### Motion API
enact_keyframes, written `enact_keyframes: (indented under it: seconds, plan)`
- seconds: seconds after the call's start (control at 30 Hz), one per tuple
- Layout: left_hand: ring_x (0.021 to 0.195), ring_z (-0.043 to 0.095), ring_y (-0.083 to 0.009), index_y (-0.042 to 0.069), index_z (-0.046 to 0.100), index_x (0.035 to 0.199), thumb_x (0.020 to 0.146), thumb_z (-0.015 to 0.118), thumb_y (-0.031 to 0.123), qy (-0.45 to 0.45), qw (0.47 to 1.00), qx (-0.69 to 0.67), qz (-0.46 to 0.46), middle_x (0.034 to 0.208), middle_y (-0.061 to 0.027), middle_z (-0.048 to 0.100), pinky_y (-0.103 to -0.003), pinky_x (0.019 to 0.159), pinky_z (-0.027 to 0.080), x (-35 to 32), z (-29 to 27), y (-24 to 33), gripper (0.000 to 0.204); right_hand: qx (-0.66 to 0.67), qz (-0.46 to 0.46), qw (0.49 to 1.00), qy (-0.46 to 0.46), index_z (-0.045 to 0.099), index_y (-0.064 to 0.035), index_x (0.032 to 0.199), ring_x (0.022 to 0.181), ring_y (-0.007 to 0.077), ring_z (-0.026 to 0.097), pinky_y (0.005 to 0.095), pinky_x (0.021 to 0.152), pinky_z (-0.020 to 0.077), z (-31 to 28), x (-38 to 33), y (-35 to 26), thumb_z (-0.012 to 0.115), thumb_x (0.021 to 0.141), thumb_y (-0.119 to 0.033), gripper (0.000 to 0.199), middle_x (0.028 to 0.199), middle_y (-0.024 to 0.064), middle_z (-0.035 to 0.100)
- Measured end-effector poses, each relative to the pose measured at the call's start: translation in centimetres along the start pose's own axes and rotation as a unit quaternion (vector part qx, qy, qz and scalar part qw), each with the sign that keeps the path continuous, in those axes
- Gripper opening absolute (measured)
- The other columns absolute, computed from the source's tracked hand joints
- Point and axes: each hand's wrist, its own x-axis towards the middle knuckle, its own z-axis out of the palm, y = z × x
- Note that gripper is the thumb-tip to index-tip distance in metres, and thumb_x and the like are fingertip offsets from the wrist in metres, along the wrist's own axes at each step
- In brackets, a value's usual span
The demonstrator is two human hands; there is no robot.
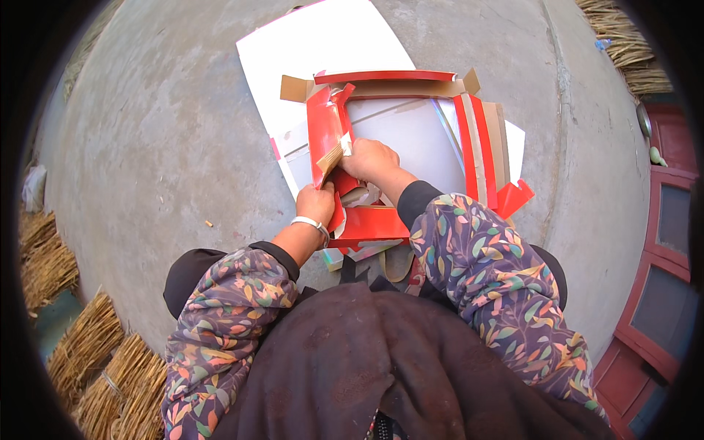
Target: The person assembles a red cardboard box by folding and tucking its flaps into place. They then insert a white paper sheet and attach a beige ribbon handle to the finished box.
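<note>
A: Where was the red cardboard box (400,125) found?

B: It was seen lying opened out on the concrete floor (161,132), on top of a white sheet (323,37), just in front of the knees. Its left wall flap (325,132) was being worked at

A: And how were the hands placed?

B: The left hand (316,204) was closed on the lower end of that red flap, and the right hand (372,161) was pinched on a small strip at the flap's inner edge. The two were held close together, not touching, as far as could be told

A: How would the box be judged to handle?

B: It would be judged light and fairly stiff, yet easily creased and torn along the folds. The glossy red face could prove slippery, so a hold at the raw brown edges or near a fold line would be thought safest. Straw bundles (95,352) were noted at the left rim
</note>
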Motion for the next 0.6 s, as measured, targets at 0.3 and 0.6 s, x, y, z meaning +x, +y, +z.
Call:
enact_keyframes:
  seconds: [0.3,0.6]
  plan:
    - [0.099,0.063,-0.0518,-0.01,0.068,0.1,0.097,0.051,0.036,0.018,0.997,-0.035,-0.072,0.098,-0.0363,0.066,-0.052,0.086,0.05,0.1,2.3,0.8,0.049,0.012,-0.027,0.999,-0.014,0.074,-0.0053,0.102,0.096,0.0353,0.07,0.0415,0.085,0.0546,-3.0,0.2,2.0,0.07,0.08,-0.05,0.05,0.099,0.019,0.074]
    - [0.102,0.063,-0.051,-0.006,0.068,0.1,0.097,0.051,0.037,0.024,0.996,0.067,-0.044,0.1,-0.0339,0.067,-0.052,0.088,0.05,-1.6,1.7,3.3,0.047,0.018,-0.108,0.993,-0.048,0.074,-0.0018,0.095,0.074,0.0295,0.073,0.0379,0.072,0.0585,-3.7,1.5,3.3,0.07,0.083,-0.037,0.037,0.082,0.018,0.073]
